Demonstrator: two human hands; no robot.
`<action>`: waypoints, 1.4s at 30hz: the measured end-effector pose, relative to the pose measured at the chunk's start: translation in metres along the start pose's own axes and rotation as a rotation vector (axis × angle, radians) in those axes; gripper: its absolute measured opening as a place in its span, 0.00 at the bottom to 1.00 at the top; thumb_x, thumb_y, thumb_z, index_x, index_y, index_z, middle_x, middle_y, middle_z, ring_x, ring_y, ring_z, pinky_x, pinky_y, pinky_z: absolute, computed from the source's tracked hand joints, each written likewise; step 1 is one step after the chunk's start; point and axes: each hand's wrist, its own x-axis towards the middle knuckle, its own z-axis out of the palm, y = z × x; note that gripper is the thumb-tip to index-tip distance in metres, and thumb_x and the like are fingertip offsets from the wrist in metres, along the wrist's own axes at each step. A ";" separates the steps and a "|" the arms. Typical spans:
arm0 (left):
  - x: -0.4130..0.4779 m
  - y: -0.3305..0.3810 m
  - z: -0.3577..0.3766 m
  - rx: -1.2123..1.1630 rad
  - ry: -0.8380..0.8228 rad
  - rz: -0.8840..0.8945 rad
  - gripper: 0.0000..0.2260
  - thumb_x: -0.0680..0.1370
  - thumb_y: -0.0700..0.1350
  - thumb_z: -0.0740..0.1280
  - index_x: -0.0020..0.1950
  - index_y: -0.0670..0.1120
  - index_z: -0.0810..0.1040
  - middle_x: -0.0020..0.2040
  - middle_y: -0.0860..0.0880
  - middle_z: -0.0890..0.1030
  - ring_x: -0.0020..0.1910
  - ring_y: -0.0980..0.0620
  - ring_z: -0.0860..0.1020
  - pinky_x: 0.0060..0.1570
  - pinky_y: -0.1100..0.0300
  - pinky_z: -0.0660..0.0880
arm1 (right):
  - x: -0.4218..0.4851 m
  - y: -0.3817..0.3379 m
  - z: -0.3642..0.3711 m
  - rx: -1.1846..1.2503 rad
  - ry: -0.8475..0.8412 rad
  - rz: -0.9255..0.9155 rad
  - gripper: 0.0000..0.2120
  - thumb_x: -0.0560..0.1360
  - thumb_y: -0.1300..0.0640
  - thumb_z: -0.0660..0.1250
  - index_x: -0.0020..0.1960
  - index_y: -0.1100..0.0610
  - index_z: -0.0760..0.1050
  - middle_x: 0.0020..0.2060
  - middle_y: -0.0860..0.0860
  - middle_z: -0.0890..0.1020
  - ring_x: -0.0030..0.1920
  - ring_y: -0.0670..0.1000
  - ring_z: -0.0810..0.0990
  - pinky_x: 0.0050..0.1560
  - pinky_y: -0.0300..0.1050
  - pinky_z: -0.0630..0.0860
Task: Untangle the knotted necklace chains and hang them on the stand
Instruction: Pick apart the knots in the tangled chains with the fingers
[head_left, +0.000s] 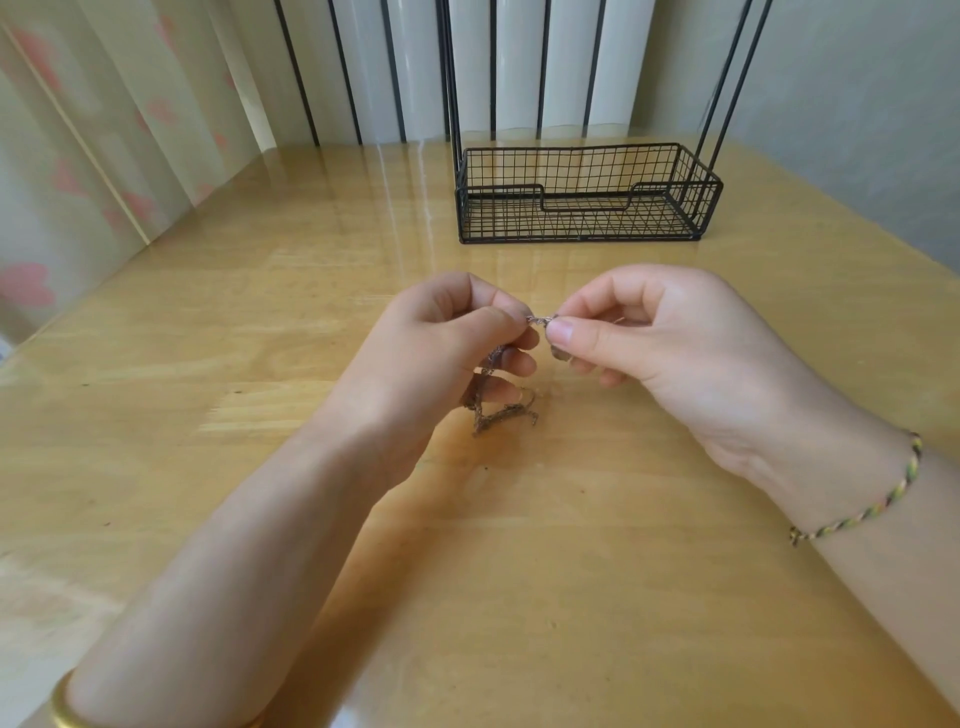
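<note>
A thin dull-metal necklace chain (503, 414) hangs in a tangled bunch from my left hand (447, 338) down onto the wooden table (260, 322). My left thumb and forefinger pinch one end of a short taut stretch of chain. My right hand (649, 332) pinches the other end, just a fingertip's width away. The chain's upper part is hidden inside my left fingers. The black wire stand (582, 195) sits at the back of the table, its basket base empty and its upright rods running out of the top of the view.
A curtain with pink flowers (78, 156) hangs at the left, beside the table's edge. A grey wall stands at the right, and white vertical panels rise behind the stand. My right wrist wears a braided cord bracelet (862, 514), and my left forearm a gold bangle (65, 706).
</note>
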 end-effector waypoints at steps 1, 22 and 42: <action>0.000 0.000 0.000 -0.021 -0.001 -0.003 0.06 0.77 0.36 0.63 0.41 0.42 0.75 0.36 0.48 0.80 0.34 0.54 0.79 0.31 0.63 0.75 | 0.000 0.000 0.000 0.017 -0.013 0.020 0.02 0.70 0.60 0.72 0.40 0.57 0.78 0.31 0.48 0.81 0.32 0.42 0.77 0.31 0.33 0.73; 0.001 -0.001 0.001 -0.082 0.015 0.043 0.09 0.77 0.33 0.61 0.44 0.46 0.73 0.31 0.52 0.77 0.30 0.56 0.71 0.33 0.62 0.68 | 0.000 -0.004 -0.002 0.103 -0.180 0.110 0.05 0.74 0.66 0.66 0.45 0.58 0.77 0.30 0.51 0.78 0.30 0.47 0.76 0.33 0.41 0.75; -0.001 -0.003 0.002 0.253 0.008 0.182 0.04 0.74 0.39 0.69 0.43 0.48 0.79 0.33 0.56 0.77 0.30 0.59 0.72 0.31 0.68 0.70 | 0.003 0.000 -0.002 0.483 -0.143 0.249 0.09 0.72 0.70 0.62 0.36 0.60 0.73 0.28 0.54 0.76 0.27 0.49 0.75 0.27 0.40 0.74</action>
